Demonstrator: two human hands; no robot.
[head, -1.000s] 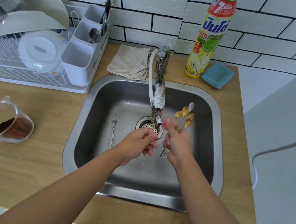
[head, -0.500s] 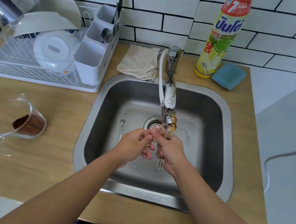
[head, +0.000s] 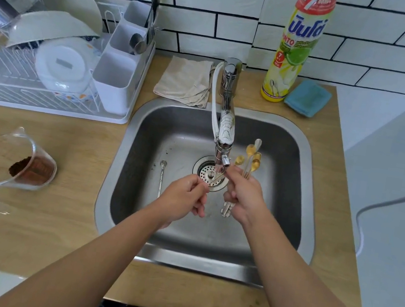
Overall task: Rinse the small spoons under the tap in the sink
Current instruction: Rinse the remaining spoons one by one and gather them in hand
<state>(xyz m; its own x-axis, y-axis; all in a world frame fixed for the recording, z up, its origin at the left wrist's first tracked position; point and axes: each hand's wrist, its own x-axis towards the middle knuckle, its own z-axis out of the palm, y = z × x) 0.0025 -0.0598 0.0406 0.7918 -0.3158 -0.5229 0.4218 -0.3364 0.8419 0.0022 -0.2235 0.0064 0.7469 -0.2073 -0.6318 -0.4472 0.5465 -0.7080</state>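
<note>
Several small spoons point(head: 249, 158) are gripped in a bunch by the right hand point(head: 243, 195) at frame centre, over the sink point(head: 302, 153), bowls pointing up-frame beside the tap point(head: 224, 133); handle ends are largely hidden by the fist. One thin spoon point(head: 216, 176) is pinched by the left hand point(head: 184, 195), angled up-right beneath the spout, barely discernible. Another spoon point(head: 161, 176) lies lengthwise on the sink floor.

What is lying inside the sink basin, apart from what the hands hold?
One small spoon lies on the sink floor, left of the drain strainer, with dark specks nearby. The hands and forearms cover part of the floor.
</note>
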